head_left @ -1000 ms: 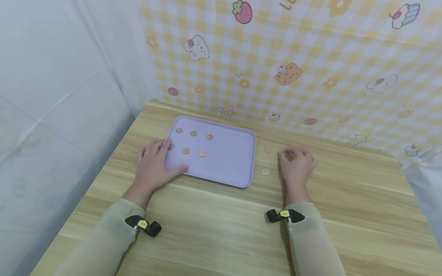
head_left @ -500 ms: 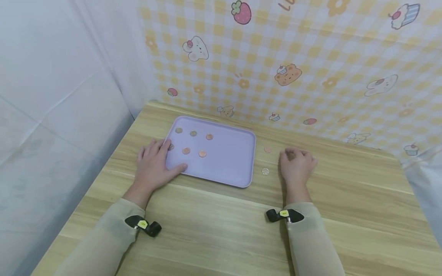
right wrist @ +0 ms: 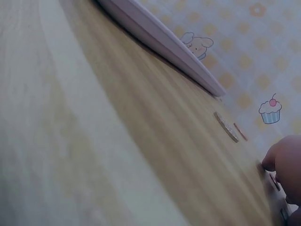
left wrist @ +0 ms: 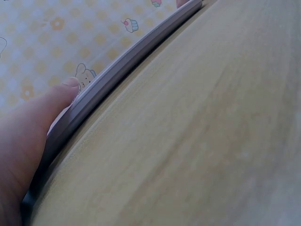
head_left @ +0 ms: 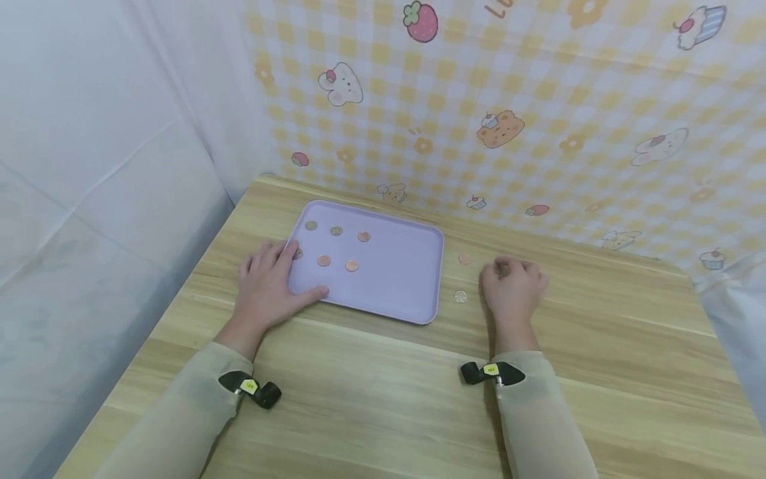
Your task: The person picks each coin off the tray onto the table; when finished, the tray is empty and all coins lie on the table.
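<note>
My left hand [head_left: 263, 289] rests on the left end of a lilac tray [head_left: 395, 286], fingers spread and fairly straight. Its thumb [left wrist: 61, 96] lies over the near rim in the left wrist view. Several coins lie in the tray, one copper coin [head_left: 352, 266] among them; another coin [head_left: 299, 253] is partly covered by my index fingertip. Right of the tray, my right hand [head_left: 513, 289] is low on the table, fingers curled. In the right wrist view its thumb and fingers pinch around a small copper coin [right wrist: 275, 182], seen edge-on and mostly hidden.
Between tray and right hand, a silvery coin [head_left: 460, 297] and a copper coin [head_left: 464, 259] lie on the wooden table [head_left: 371, 399]. A yellow checked cloth [head_left: 431, 100] hangs along the back; a pale sheet [head_left: 108, 199] hangs at the left.
My right hand shifts very slightly right and back, its fingers working at the same spot. The left hand and the tray stay in place.
</note>
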